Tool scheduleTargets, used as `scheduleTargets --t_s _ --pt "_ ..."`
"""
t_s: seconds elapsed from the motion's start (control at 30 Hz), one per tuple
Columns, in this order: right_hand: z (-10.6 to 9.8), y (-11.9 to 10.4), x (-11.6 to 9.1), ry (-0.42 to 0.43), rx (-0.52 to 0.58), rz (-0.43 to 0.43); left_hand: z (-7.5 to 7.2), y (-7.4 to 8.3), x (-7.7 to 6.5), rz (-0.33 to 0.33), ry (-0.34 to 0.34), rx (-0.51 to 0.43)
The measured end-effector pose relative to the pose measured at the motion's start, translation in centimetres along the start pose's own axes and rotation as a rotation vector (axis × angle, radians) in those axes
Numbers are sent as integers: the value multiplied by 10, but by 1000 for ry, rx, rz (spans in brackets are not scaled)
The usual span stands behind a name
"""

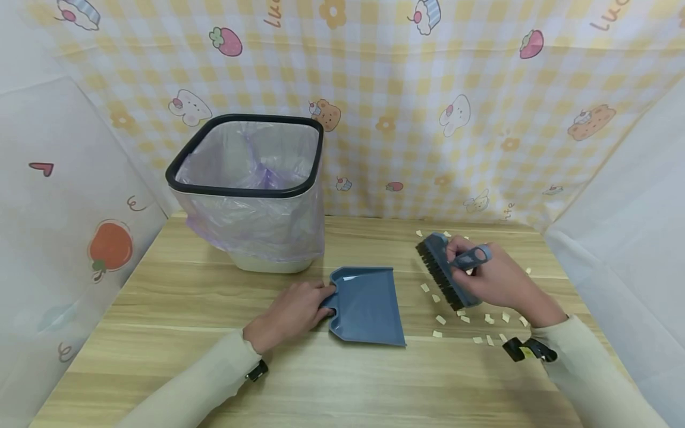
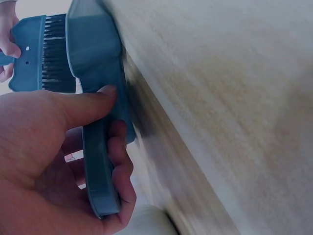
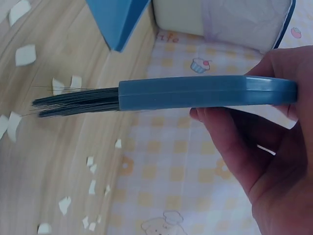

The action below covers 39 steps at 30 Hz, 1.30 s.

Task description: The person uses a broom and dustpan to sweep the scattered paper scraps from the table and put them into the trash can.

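My left hand [image 1: 293,312] grips the short handle of a blue-grey dustpan [image 1: 369,306], which lies on the table with its wide edge facing right. In the left wrist view the thumb presses on top of the handle [image 2: 101,171] and the fingers curl beneath. My right hand [image 1: 495,273] holds a matching hand brush [image 1: 446,267] by its handle, dark bristles [image 3: 76,102] pointing left and down. Small pale paper scraps [image 1: 489,319] are scattered under and around the brush, several between it and the dustpan, others near the right wrist.
A white trash bin [image 1: 270,263] with a black rim and a thin purple-tinted liner stands at the back left, behind the dustpan. A yellow checked cloth [image 1: 385,154] hangs along the table's back edge. White cloth panels [image 1: 69,238] close off both sides of the wooden table [image 1: 176,309].
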State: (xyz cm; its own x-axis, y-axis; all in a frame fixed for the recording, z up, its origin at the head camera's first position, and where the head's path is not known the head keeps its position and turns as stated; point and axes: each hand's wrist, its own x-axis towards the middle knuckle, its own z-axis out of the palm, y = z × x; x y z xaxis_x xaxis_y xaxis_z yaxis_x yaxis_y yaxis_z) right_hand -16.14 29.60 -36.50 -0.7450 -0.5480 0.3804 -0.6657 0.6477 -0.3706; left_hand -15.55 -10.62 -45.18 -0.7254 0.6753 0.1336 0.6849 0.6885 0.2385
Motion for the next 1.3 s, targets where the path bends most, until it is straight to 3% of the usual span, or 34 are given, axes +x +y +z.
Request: scheduleTargets --t_s 0.33,0.67,1.3 --pt "-14 1 -21 -11 -159 139 -4 1 2 3 -28 3" --pt "-10 2 -31 -77 -149 238 -4 0 2 -9 -47 6" --pt "10 -4 -12 -123 -120 220 -5 0 3 -15 -64 -13"
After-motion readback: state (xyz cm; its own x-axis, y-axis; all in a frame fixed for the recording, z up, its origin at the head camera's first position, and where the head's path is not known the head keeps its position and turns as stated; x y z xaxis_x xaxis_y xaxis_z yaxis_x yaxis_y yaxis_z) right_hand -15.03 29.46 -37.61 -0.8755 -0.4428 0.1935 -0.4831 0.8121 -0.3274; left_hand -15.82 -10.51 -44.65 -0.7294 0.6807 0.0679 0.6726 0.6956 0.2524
